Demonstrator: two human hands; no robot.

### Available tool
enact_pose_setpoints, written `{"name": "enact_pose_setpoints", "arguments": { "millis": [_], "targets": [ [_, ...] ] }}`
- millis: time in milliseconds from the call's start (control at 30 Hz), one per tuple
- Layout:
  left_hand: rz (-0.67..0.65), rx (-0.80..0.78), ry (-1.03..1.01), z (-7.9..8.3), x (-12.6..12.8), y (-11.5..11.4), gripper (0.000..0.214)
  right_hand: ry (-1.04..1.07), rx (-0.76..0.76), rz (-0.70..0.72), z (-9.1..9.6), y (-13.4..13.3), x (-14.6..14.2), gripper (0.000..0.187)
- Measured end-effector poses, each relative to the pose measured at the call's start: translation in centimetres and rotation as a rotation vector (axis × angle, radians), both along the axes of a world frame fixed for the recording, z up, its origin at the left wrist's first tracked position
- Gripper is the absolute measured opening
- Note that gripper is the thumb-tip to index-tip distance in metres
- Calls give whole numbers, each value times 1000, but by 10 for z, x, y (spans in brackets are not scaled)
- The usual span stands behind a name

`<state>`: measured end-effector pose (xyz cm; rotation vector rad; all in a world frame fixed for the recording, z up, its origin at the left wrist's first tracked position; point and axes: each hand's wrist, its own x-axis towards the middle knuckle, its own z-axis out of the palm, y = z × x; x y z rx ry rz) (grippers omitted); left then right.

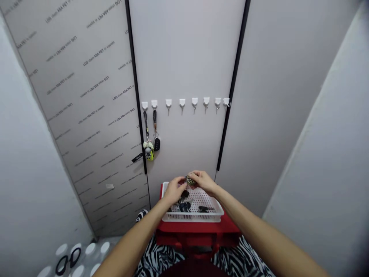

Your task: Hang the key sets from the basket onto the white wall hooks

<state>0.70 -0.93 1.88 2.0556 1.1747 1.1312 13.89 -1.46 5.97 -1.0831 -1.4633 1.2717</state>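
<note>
A small, dark, rounded item (190, 180) with a pale lattice pattern was found between the two hands, above the far side of a white perforated tray (192, 220). It was grasped in the fingers of the right hand (204, 181); fingertips of the left hand (173, 191) were placed at its left end, and whether they were closed on it could not be determined. Below the left hand, a cluster of dark items (185, 207) was noted in the tray, which was supported on a red table (198, 228). Above and beyond the hands, white hooks (195, 101) were observed in a row; up and left of the left hand, a black key fob (157, 144) was suspended.
</note>
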Motion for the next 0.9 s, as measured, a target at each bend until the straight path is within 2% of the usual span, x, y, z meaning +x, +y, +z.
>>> {"name": "enact_pose_setpoints", "arguments": {
  "millis": [200, 300, 367, 533, 667, 800, 900],
  "targets": [
    [-58, -201, -124, 20, 2, 3, 20, 19, 4, -44, 32, 1, -4, 10],
    [-61, -242, -187, 36, 2, 7, 15, 24, 32, -77, 49, 7, 0, 6],
    [-55, -247, -194, 45, 2, 9, 15, 58, 41, -113, 53, 10, 3, 4],
    [-33, -237, 13, 53, -6, 4, 21, 160, -12, -162, 42, 7, 10, 4],
    [4, -84, 182, 53, -13, 4, 19, 189, -45, -146, 32, 3, 8, 4],
    [40, -106, 172, 56, -16, 9, 23, 204, -59, -138, 28, 5, 6, 5],
    [101, -105, 129, 65, -17, 13, 23, 163, -52, -148, 27, 8, 7, 7]
  ]
}}
